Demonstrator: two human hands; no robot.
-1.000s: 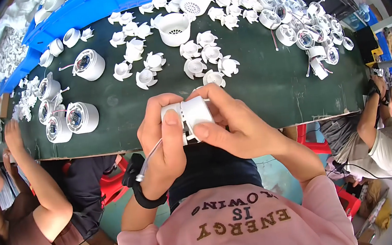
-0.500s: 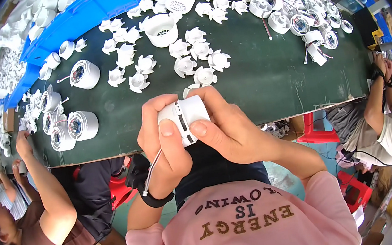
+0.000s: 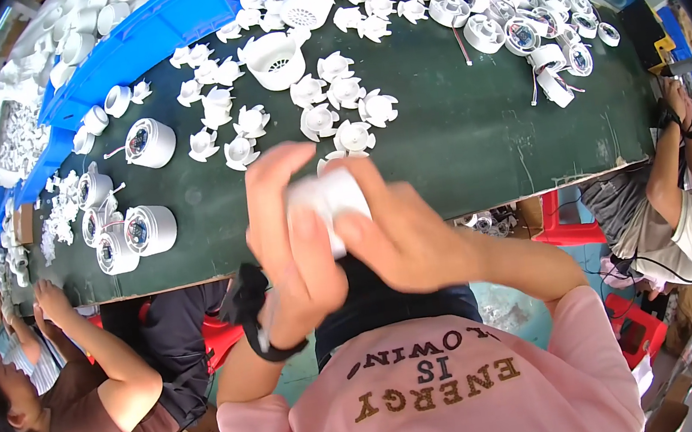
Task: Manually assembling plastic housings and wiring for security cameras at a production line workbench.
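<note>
A white cylindrical fan housing point(image 3: 343, 192) is held between my two hands at the near edge of the table, blurred by motion. My left hand point(image 3: 291, 248) grips its left side, thumb across the front and the upper finger bent over it. From the right, my right hand point(image 3: 409, 238) is closed round the other end, thumb pressing the near side. The fingers cover much of the housing. Just beyond lie white fan impellers point(image 3: 354, 137), one partly hidden behind my right fingers.
Several round motor housings point(image 3: 151, 229) stand at left; more with wires point(image 3: 522, 34) are heaped at far right. A white slotted cup point(image 3: 275, 62) sits among impellers. Blue bins point(image 3: 145, 55) line the back of the green table point(image 3: 457, 133). Co-workers sit at left point(image 3: 101, 401) and right point(image 3: 685, 235).
The housing has turned in my hands; its dark slots and hanging cable no longer show clearly. My left upper finger has lifted. At left, the co-worker's arm has drawn back toward the table edge.
</note>
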